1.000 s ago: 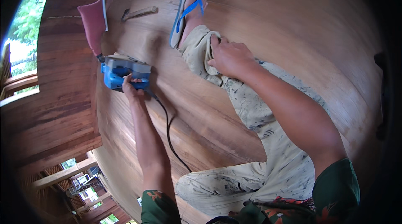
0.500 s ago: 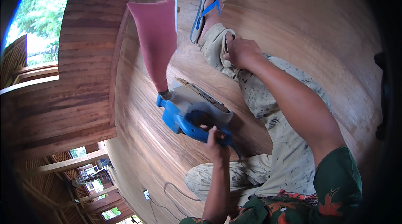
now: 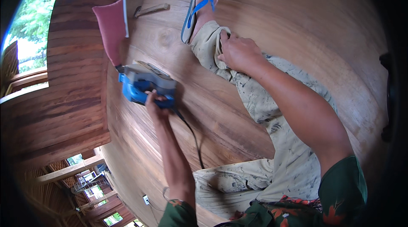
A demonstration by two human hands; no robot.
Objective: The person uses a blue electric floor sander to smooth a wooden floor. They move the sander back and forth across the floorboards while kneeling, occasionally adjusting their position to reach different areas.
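My left hand (image 3: 156, 102) is closed around the rear handle of a blue and grey belt sander (image 3: 138, 93), held out over the wooden boards toward the left wall. The sander is tipped on its side, so part of its belt face shows along the upper edge. From its far end a pink cloth dust bag (image 3: 111, 31) stretches away. A black cord trails from the handle back toward my bent leg. My right hand (image 3: 243, 53) grips the beige, stained trouser leg (image 3: 211, 46) near the cuff, above my sandalled foot.
A hammer (image 3: 151, 10) with a wooden handle lies on the wooden floor (image 3: 229, 121), past the dust bag. A plank wall (image 3: 78, 78) with window openings rises at the left. At the lower left a white socket block (image 3: 146, 199) with cords rests on the boards.
My left hand has carried the belt sander forward and left, away from my body, stretching out its cord. The hammer now shows beyond the bag. My right hand keeps its place on the trouser leg.
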